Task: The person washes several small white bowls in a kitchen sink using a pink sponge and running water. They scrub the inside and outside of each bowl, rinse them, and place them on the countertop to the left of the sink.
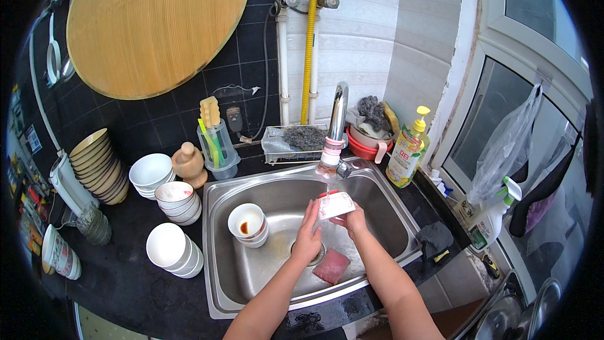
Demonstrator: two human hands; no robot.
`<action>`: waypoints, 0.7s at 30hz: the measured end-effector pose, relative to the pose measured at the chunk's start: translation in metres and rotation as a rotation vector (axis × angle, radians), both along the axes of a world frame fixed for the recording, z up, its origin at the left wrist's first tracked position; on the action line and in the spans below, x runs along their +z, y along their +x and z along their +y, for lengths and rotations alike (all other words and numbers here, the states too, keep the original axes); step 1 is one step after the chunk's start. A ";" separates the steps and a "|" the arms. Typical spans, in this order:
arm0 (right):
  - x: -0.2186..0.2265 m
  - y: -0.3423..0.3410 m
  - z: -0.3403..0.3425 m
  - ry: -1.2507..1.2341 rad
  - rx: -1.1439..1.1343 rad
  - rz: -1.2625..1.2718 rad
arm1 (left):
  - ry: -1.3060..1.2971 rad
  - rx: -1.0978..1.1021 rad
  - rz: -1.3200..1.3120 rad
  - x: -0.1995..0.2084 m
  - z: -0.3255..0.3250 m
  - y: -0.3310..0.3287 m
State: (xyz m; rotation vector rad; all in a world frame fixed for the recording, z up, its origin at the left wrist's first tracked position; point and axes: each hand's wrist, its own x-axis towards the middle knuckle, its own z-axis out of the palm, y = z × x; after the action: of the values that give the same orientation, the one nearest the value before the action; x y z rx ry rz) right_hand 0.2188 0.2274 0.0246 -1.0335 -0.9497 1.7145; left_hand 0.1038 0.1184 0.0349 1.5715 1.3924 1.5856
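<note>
Under the chrome faucet [338, 119] both my hands hold a small white bowl [336, 206] with a red rim, tilted in the stream of water. My left hand [307, 235] grips its left side, and my right hand [352, 220] closes on its right side; some fingertips are hidden behind the bowl. Below my hands a pink cloth [331, 266] lies on the bottom of the steel sink [217, 277], beside the drain [320, 255]. To the left in the sink stands a short stack of white bowls [253, 239], the top one with a brown stain inside.
Stacks of white bowls [166, 245] and a tall stack of tan bowls [100, 164] stand left on the black counter. Behind the sink are a wire rack [296, 143] and red basins [363, 147]. A yellow-topped pump bottle [408, 151] stands at the back right, a spray bottle [494, 220] farther right.
</note>
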 end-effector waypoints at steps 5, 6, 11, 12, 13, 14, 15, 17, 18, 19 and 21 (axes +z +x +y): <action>-0.005 -0.002 0.001 0.146 0.011 -0.022 | 0.031 -0.013 -0.083 -0.011 0.008 -0.003; -0.012 -0.004 0.002 0.202 0.020 -0.047 | 0.033 -0.027 -0.173 -0.018 0.012 -0.004; -0.017 -0.010 0.000 0.342 0.059 -0.157 | -0.016 -0.051 -0.525 -0.027 0.017 -0.010; -0.021 -0.010 0.001 0.375 0.069 -0.183 | -0.016 -0.039 -0.547 -0.028 0.017 -0.011; -0.023 -0.010 0.001 0.408 0.080 -0.210 | -0.017 -0.028 -0.569 -0.029 0.018 -0.010; -0.021 -0.011 -0.001 0.439 0.079 -0.247 | -0.017 -0.014 -0.590 -0.031 0.019 -0.011; -0.016 -0.011 -0.004 0.471 0.078 -0.284 | -0.022 -0.002 -0.607 -0.032 0.019 -0.012; -0.007 -0.011 -0.011 0.552 0.064 -0.412 | -0.034 0.022 -0.641 -0.035 0.020 -0.014; -0.003 -0.010 -0.014 0.601 0.050 -0.503 | -0.082 0.069 -0.604 -0.035 0.019 -0.015; 0.002 -0.009 -0.017 0.650 0.037 -0.594 | -0.131 0.114 -0.567 -0.033 0.018 -0.016; 0.012 -0.009 -0.024 0.714 -0.008 -0.737 | -0.213 0.169 -0.555 -0.030 0.016 -0.017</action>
State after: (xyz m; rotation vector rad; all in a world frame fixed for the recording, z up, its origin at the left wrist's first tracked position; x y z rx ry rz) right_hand 0.2100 0.2032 0.0365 -1.1551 -1.8384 0.8181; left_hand 0.0865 0.1344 0.0045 0.8180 1.3408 1.7282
